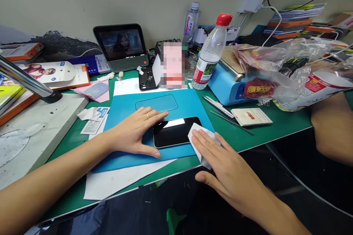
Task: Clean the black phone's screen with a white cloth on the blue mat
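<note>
A smartphone (173,136) with a black glossy screen lies face up on a blue mat (124,159). My left hand (138,130) spans the phone's left end, thumb and fingers apart; the fingertips are at its upper edge and the thumb is near the lower left corner. Under the fingers of my right hand (223,158) is a folded white wipe (195,147), held against the right end of the phone. The thumb of that hand points away from the wipe. Part of the wipe is hidden beneath the fingers.
Tweezers (231,120) and a cigarette pack (251,116) lie right of the mat. Behind stand a red-capped bottle (208,57), a blue machine (224,86) and a smart display (121,44). A metal lamp post (27,75) rises at left. Another person's arm (335,128) is at right.
</note>
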`<state>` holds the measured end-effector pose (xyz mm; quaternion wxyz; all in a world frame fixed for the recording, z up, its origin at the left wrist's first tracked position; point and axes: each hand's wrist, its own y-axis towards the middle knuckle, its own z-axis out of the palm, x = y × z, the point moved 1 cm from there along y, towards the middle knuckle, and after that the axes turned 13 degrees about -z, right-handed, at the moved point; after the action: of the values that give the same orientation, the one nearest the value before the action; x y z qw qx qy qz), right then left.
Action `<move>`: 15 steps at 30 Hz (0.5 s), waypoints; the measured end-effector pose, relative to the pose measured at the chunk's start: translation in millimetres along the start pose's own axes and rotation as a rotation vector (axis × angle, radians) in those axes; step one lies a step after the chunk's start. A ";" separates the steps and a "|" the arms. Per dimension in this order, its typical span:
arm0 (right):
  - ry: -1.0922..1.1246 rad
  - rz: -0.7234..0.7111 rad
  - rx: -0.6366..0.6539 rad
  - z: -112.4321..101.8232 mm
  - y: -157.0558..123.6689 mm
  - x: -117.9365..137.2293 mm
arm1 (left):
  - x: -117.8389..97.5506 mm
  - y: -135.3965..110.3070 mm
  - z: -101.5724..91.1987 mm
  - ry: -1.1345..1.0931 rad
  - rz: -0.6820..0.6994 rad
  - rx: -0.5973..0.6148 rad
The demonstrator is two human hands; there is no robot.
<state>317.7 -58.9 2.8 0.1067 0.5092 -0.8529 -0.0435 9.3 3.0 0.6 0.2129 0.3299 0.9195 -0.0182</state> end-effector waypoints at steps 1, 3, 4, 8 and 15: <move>0.012 0.009 -0.011 -0.3 -1.8 -4.0 | -0.4 0.4 0.2 0.003 0.001 -0.001; 0.040 0.036 -0.031 -0.2 -0.3 -12.3 | -1.3 1.1 0.5 0.012 -0.003 -0.009; 0.054 0.057 -0.034 0.1 2.7 -16.7 | -1.7 1.4 0.6 0.017 -0.007 -0.013; 0.085 0.123 -0.021 0.9 21.9 -31.2 | -2.3 2.2 0.9 0.031 -0.014 -0.019; 0.185 0.024 -0.042 8.6 78.5 -6.5 | 3.8 0.6 -1.3 -0.156 0.007 -0.071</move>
<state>251.2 -16.0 7.9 0.1961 0.4986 -0.8442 -0.0127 6.6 6.0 0.3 0.2954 0.3228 0.8991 -0.0107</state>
